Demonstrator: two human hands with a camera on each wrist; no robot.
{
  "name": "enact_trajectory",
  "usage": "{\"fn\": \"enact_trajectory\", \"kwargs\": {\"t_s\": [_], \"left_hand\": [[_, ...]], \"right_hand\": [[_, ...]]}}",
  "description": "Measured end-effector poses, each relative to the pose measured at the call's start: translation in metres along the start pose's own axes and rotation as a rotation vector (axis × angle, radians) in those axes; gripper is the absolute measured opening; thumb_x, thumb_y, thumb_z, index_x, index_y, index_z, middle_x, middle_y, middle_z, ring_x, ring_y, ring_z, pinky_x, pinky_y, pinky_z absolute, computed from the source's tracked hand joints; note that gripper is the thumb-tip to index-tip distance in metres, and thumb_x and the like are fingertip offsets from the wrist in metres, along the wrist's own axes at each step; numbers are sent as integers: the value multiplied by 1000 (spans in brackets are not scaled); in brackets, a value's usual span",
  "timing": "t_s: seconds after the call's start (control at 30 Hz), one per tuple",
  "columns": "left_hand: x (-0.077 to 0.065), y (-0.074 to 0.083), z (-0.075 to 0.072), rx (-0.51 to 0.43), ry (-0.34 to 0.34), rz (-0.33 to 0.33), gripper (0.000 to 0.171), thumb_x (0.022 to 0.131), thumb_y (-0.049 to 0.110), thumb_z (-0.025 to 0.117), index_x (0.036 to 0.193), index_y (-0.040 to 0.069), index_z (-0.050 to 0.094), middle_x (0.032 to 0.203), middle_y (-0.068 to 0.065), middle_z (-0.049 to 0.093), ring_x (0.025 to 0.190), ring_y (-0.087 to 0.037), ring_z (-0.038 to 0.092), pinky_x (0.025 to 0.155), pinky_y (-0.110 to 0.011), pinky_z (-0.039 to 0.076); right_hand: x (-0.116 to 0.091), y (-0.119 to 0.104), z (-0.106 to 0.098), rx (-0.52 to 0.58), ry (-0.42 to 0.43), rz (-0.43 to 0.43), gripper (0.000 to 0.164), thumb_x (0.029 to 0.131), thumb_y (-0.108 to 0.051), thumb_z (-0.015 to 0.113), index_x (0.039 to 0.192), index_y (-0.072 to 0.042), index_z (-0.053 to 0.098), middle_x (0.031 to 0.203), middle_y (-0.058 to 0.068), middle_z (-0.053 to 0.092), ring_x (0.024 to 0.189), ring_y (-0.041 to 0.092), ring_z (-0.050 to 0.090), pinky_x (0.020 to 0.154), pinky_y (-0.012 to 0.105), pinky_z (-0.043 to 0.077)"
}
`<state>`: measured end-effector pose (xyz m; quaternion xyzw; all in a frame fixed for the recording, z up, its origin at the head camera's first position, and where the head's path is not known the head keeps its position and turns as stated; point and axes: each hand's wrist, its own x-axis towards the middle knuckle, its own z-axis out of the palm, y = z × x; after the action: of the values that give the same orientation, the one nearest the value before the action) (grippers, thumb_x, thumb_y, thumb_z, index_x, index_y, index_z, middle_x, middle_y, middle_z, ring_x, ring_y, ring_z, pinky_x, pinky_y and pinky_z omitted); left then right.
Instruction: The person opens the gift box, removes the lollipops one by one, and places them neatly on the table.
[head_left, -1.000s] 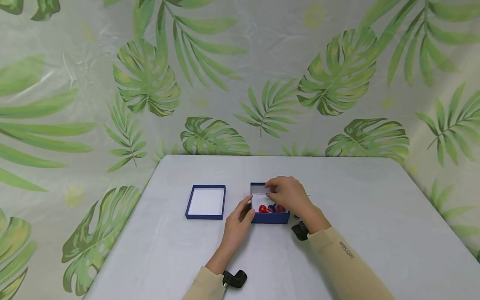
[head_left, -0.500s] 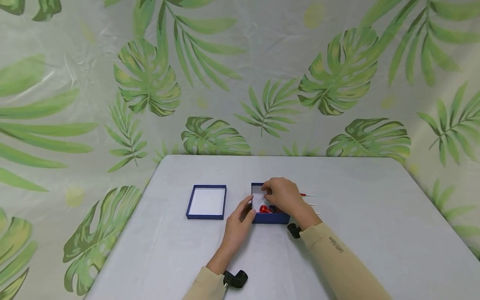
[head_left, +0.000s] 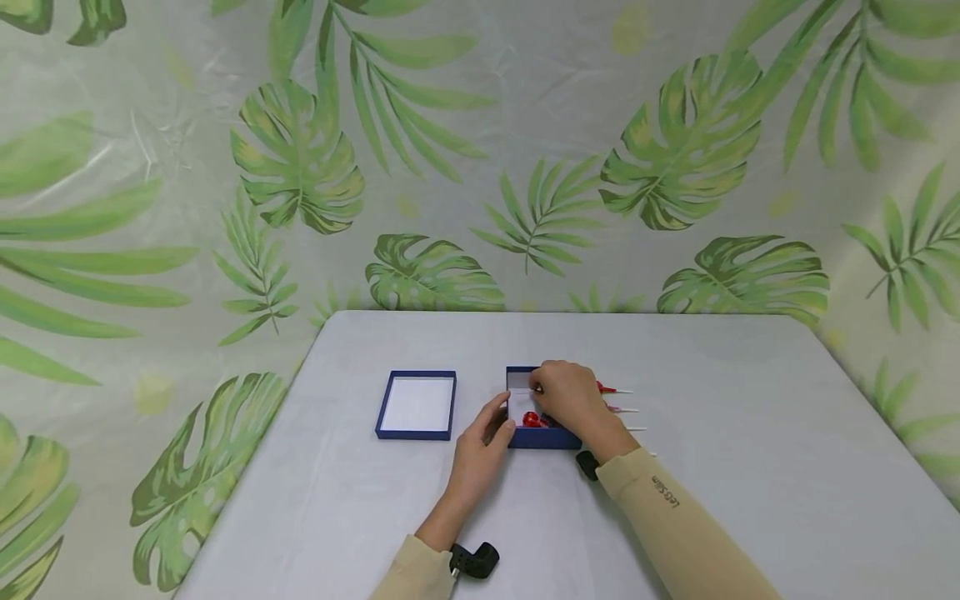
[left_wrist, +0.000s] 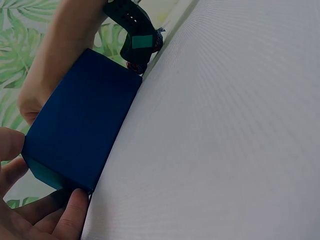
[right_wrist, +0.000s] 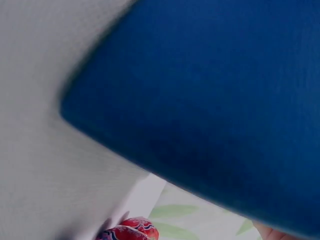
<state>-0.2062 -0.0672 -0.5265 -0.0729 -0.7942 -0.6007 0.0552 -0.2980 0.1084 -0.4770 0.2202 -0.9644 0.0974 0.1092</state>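
Blue box [left_wrist: 87, 120] left of centre, broad plain side in view, skewed across the frame, lower edge along the white table [left_wrist: 215, 130]. Left hand [left_wrist: 37, 217] at bottom left: one fingertip touching the upper corner, others against the short end, by the lower corner. Right hand [left_wrist: 31, 102] behind the box, fingertips hidden; forearm [left_wrist: 67, 40] up to the top edge. Black strap [left_wrist: 131, 17] on that wrist, green patch [left_wrist: 142, 41]. Red-and-dark patterned bits [left_wrist: 159, 42] poking out behind, mostly hidden. Leaf-print backdrop [left_wrist: 20, 37] beyond.
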Motion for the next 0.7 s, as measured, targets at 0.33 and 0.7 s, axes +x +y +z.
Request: {"fn": "enact_trajectory", "kwargs": {"t_s": [0.33, 0.7], "left_hand": [[0, 1, 0, -12, -7, 14, 47, 104, 31, 57, 150, 28, 50, 145, -5, 56, 133, -17, 51, 109, -35, 43], [0, 1, -1, -14, -13, 7, 47, 104, 33, 56, 150, 28, 49, 145, -6, 56, 133, -17, 51, 109, -35, 43]], "right_hand": [[-1, 0, 1, 34, 35, 13, 8, 85, -18, 76, 81, -16, 68, 67, -7, 58, 59, 12, 51, 52, 30, 47], [-1, 7, 2, 200, 43, 25, 12, 82, -16, 72, 80, -19, 61, 65, -8, 57, 57, 13, 51, 52, 29, 44]]}}
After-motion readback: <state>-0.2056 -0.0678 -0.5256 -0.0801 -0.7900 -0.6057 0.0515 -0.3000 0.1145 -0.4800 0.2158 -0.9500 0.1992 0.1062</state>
